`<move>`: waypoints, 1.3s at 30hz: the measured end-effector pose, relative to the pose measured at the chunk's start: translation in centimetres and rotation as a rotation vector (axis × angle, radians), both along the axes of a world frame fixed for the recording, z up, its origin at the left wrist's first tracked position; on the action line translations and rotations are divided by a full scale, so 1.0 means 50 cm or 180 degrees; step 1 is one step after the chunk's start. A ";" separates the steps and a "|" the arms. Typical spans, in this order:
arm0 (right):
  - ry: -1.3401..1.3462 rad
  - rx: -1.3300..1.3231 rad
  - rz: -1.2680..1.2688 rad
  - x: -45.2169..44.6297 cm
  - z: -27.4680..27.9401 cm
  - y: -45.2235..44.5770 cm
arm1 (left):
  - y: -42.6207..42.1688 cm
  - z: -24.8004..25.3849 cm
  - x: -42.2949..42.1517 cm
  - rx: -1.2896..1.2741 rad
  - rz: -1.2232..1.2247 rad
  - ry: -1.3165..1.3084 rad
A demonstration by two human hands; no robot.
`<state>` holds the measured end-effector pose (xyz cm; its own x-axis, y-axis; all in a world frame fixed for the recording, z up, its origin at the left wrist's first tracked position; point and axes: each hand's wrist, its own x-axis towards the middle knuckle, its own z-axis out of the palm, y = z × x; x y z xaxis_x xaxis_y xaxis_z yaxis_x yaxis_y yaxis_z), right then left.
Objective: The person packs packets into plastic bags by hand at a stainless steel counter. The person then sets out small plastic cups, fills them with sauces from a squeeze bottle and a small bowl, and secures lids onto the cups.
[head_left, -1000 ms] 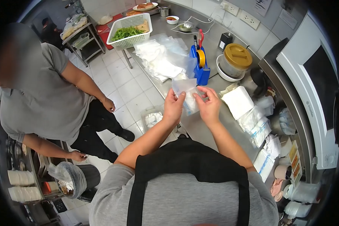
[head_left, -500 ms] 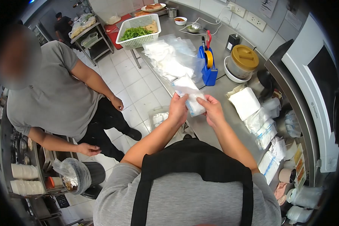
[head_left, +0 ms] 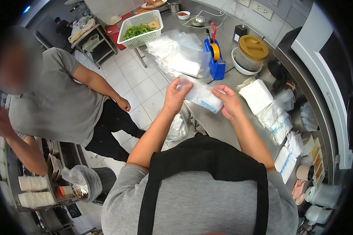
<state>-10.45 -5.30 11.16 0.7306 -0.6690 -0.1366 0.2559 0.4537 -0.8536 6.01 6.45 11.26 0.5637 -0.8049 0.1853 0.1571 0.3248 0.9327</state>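
Note:
Between my hands is a white plastic packet (head_left: pixel 202 97) with blue print near its lower right end. My left hand (head_left: pixel 176 94) pinches its left end, thumb on top. At the right end, my right hand (head_left: pixel 228 102) grips it with the thumb on top and fingers beneath. The packet is held above the steel counter (head_left: pixel 223 133). Just beyond it lies a pile of clear plastic bags and white sheets (head_left: pixel 178 53). A blue tape dispenser (head_left: pixel 217 68) with yellow tape, red-handled scissors and a dark pen stands to the right of the pile.
A basket of green leaves (head_left: pixel 140 32) stands farther back. A yellow-lidded tub (head_left: pixel 253 51) sits in a white bowl near the wall. White packets and napkins (head_left: pixel 257 96) line the right side. A co-worker (head_left: pixel 62 94) stands left, near a bagged bin (head_left: pixel 100 182).
My hands have moved apart, and the packet is now stretched wider and turned more sideways between them. The co-worker's lower arm has risen toward the head.

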 end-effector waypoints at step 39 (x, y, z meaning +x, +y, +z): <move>0.0673 -0.0899 -0.0220 -0.005 0.035 -0.011 | -0.037 0.091 0.036 0.1549 -0.1161 -0.2631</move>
